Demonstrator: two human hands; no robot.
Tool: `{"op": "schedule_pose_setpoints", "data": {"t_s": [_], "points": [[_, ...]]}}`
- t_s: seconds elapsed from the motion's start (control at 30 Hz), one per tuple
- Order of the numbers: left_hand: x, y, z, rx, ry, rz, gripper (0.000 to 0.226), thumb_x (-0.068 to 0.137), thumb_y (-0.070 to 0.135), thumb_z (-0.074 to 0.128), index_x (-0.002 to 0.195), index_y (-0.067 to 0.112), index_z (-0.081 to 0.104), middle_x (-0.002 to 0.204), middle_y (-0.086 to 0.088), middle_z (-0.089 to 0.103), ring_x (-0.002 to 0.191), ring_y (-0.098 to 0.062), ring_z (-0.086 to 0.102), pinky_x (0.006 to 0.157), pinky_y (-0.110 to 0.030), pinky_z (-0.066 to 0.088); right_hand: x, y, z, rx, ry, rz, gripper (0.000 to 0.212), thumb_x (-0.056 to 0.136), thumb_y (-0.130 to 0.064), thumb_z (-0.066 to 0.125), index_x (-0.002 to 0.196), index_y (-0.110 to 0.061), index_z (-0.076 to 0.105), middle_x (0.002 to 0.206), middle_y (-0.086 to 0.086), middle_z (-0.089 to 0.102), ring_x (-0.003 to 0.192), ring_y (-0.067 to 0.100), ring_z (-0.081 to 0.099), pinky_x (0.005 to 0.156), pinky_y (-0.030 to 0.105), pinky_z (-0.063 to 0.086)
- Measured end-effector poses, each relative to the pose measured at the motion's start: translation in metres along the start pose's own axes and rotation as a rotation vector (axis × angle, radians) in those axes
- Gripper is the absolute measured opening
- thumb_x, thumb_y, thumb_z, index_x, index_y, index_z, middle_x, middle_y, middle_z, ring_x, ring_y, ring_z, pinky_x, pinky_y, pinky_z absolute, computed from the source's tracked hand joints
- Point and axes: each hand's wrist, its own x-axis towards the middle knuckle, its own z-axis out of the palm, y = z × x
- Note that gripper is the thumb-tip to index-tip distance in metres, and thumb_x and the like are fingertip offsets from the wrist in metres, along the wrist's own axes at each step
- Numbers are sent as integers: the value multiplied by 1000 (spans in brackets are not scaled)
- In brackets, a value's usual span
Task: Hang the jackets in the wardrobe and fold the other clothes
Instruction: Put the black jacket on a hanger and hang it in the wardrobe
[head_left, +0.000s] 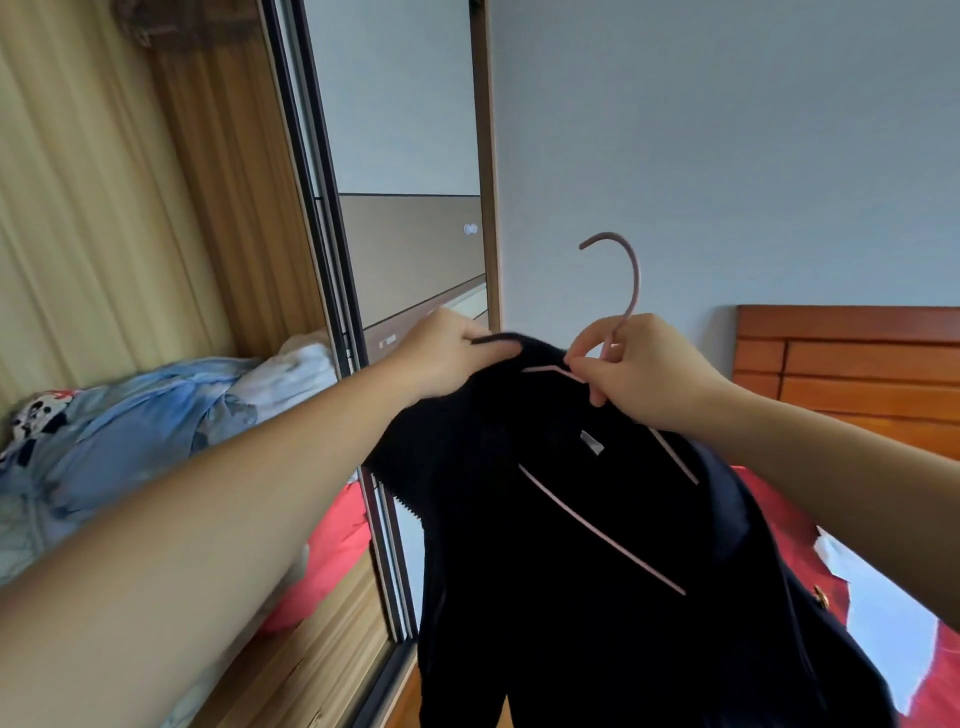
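A dark navy jacket (597, 545) hangs in front of me on a pink hanger (631, 280), whose hook points up and to the left. My left hand (447, 353) grips the jacket's collar and shoulder at the left. My right hand (634, 369) pinches the hanger at the base of its hook, with the jacket's other shoulder below it. The hanger's thin pink bars show inside the open jacket. To the left stands the wardrobe (171, 218), its inside open.
Light blue and white bedding (156, 431) is piled on a wardrobe shelf. A sliding mirrored door (405, 208) stands just behind the jacket. A bed with red cover (779, 514) and wooden headboard (852, 364) is at the right.
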Motion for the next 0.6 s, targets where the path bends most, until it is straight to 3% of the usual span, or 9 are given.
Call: {"op": "schedule_pose_setpoints", "data": {"t_s": [0.17,0.27,0.33,0.4,0.5,0.57,0.6], "points": [[-15,-29,18,279,104,214,27,87,52,61,85,27,71,72,7,62,73,-16,59,77,-33,45,-7,4,-2,56,11,42,15,89,-15,59,80,-23,68,44,-9,60,30,-1,47,34,6,29],[-18,-23,29,396,172,379,24,89,44,61,109,33,65,98,6,65,97,-20,60,81,-33,46,-8,3,0,36,12,56,15,89,-17,59,79,-25,68,49,-5,62,30,-1,47,34,6,29],[-17,-11,41,412,55,483,38,86,42,63,122,34,57,111,5,63,105,-18,56,84,-35,47,-9,0,2,16,3,42,15,88,-19,59,78,-27,68,49,-4,62,32,-1,48,34,7,29],[-17,1,50,381,-16,493,30,91,42,57,118,30,60,107,3,67,101,-20,60,79,-38,49,-11,-4,3,0,-30,22,13,88,-22,59,79,-28,67,50,-4,64,34,-2,48,35,7,30],[-7,6,49,484,20,503,31,99,42,40,113,27,63,103,0,70,95,-27,63,76,-42,51,-14,-9,-7,-27,-59,-27,11,88,-24,60,80,-26,66,61,-6,70,43,-1,49,48,12,37],[0,11,44,544,29,506,33,99,44,38,113,27,62,104,-2,70,96,-30,64,78,-41,50,-23,-5,-21,-41,-43,-72,3,87,-29,62,88,-29,66,78,-12,72,58,1,55,62,18,43],[4,13,40,578,44,501,35,99,45,37,114,26,62,105,-4,70,96,-32,63,77,-39,49,-33,-2,-29,-58,-24,-106,12,84,-36,65,95,-34,64,91,-17,68,69,-1,59,67,15,44]]}}
